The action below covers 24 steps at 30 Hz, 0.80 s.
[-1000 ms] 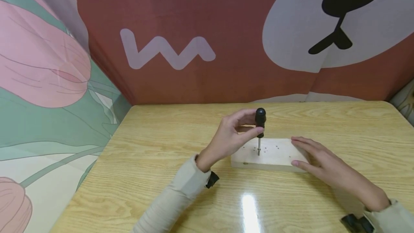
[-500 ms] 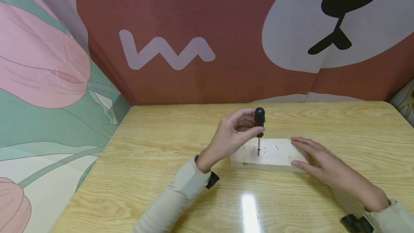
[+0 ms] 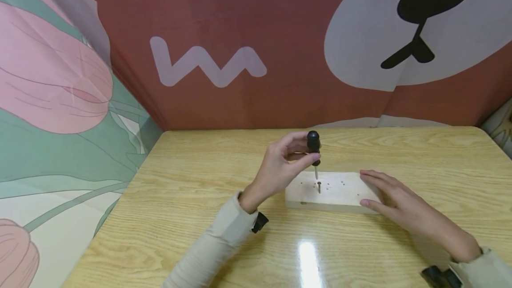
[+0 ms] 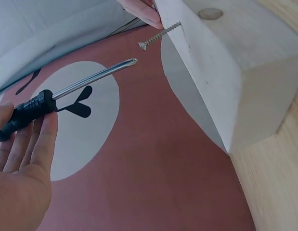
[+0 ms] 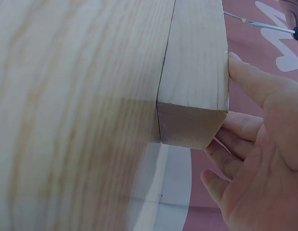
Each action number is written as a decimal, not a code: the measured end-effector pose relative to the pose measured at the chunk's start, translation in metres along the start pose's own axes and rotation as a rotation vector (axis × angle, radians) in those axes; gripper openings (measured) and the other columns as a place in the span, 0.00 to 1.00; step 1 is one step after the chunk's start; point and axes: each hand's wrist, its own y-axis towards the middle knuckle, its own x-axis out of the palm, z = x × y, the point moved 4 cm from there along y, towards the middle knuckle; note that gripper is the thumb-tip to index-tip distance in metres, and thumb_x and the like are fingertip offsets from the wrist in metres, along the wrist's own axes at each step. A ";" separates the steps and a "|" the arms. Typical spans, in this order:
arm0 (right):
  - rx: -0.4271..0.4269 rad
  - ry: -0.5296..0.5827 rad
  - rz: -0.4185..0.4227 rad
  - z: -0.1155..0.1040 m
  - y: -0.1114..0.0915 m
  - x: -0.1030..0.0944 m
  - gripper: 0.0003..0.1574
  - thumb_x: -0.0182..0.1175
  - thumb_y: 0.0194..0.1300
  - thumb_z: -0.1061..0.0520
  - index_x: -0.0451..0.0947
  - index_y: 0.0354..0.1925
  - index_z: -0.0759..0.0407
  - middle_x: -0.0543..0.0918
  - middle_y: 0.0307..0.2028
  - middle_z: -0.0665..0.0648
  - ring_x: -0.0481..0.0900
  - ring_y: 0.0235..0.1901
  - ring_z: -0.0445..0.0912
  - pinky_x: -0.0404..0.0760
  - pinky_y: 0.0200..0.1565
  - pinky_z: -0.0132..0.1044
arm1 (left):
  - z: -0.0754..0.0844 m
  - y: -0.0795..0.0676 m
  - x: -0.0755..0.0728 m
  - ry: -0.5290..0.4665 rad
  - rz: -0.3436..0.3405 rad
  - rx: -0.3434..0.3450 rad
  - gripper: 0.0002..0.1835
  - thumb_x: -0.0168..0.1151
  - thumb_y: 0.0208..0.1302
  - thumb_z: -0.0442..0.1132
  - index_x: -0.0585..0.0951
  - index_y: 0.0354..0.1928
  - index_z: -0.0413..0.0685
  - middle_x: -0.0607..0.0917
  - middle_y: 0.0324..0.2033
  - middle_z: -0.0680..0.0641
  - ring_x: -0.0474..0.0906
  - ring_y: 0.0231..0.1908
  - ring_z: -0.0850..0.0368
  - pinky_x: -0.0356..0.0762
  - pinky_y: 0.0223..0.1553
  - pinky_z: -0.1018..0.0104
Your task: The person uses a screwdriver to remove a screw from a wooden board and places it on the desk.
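Observation:
My left hand (image 3: 278,166) holds a black-handled screwdriver (image 3: 314,142) upright, thumb and fingers around its handle. A pale wooden block (image 3: 344,192) lies on the table, and a screw (image 3: 319,187) stands part-way in its top face. In the left wrist view the Phillips tip of the screwdriver (image 4: 98,78) is a short gap away from the head of the screw (image 4: 158,36). Several small holes dot the block around the screw. My right hand (image 3: 394,199) holds the block's right end, thumb at the near edge and fingers at the far edge.
The wood-grain table (image 3: 192,190) runs back to a reddish-brown cloth (image 3: 224,101) with a cartoon print. A floral cloth (image 3: 60,154) hangs on the left. Black wrist cameras sit at both beige sleeves (image 3: 232,230).
The screwdriver tip has come off the screw head, lifting slightly up and to the left with my left hand. The screw stays upright in the block. My right hand has not moved.

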 end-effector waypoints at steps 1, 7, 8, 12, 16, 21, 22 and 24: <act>-0.002 -0.002 0.000 0.000 0.000 0.000 0.37 0.61 0.59 0.48 0.64 0.63 0.61 0.66 0.62 0.63 0.63 0.60 0.63 0.66 0.53 0.58 | -0.001 0.000 -0.001 -0.004 0.003 0.005 0.18 0.61 0.54 0.24 0.73 0.49 0.31 0.83 0.37 0.33 0.83 0.37 0.45 0.83 0.39 0.66; -0.006 -0.031 0.008 0.002 -0.002 0.001 0.37 0.61 0.59 0.48 0.63 0.63 0.58 0.67 0.62 0.61 0.64 0.60 0.60 0.64 0.60 0.42 | -0.004 -0.002 -0.006 -0.011 0.016 0.003 0.17 0.61 0.55 0.24 0.73 0.48 0.32 0.83 0.37 0.33 0.83 0.37 0.45 0.83 0.39 0.65; -0.008 -0.035 0.010 0.002 -0.002 0.002 0.37 0.61 0.59 0.48 0.63 0.64 0.58 0.67 0.62 0.61 0.64 0.60 0.60 0.64 0.60 0.38 | -0.005 -0.002 -0.007 -0.010 0.020 0.000 0.17 0.61 0.55 0.24 0.74 0.48 0.32 0.83 0.37 0.33 0.82 0.37 0.45 0.83 0.39 0.64; -0.011 -0.045 0.011 0.002 -0.003 0.002 0.37 0.61 0.59 0.48 0.63 0.64 0.58 0.67 0.62 0.61 0.65 0.60 0.60 0.62 0.62 0.32 | -0.007 -0.003 -0.009 0.007 0.034 0.000 0.17 0.61 0.55 0.25 0.74 0.48 0.32 0.83 0.37 0.34 0.82 0.38 0.46 0.83 0.40 0.63; -0.010 -0.062 0.005 0.002 -0.003 0.002 0.37 0.61 0.59 0.47 0.63 0.63 0.58 0.67 0.62 0.61 0.65 0.60 0.60 0.65 0.60 0.43 | -0.007 -0.003 -0.010 0.050 0.050 0.007 0.17 0.62 0.54 0.25 0.74 0.47 0.33 0.83 0.37 0.35 0.82 0.38 0.48 0.83 0.40 0.64; 0.007 -0.059 -0.030 -0.001 0.002 -0.001 0.38 0.60 0.59 0.45 0.64 0.62 0.61 0.67 0.61 0.63 0.65 0.59 0.62 0.68 0.55 0.55 | -0.008 -0.005 -0.014 0.098 0.080 0.006 0.16 0.63 0.54 0.26 0.75 0.46 0.34 0.84 0.35 0.36 0.81 0.37 0.50 0.83 0.40 0.64; 0.014 -0.054 -0.041 -0.002 0.003 -0.001 0.38 0.60 0.59 0.44 0.64 0.62 0.61 0.67 0.61 0.64 0.65 0.59 0.62 0.68 0.54 0.57 | -0.008 -0.005 -0.015 0.104 0.086 0.004 0.16 0.63 0.54 0.26 0.75 0.46 0.35 0.84 0.35 0.37 0.81 0.37 0.50 0.83 0.39 0.64; 0.032 -0.047 -0.063 -0.004 0.006 -0.002 0.39 0.59 0.60 0.43 0.64 0.62 0.62 0.67 0.61 0.65 0.65 0.59 0.63 0.69 0.51 0.62 | -0.009 -0.006 -0.017 0.117 0.098 0.000 0.16 0.63 0.54 0.27 0.76 0.46 0.35 0.84 0.34 0.37 0.81 0.35 0.50 0.83 0.38 0.64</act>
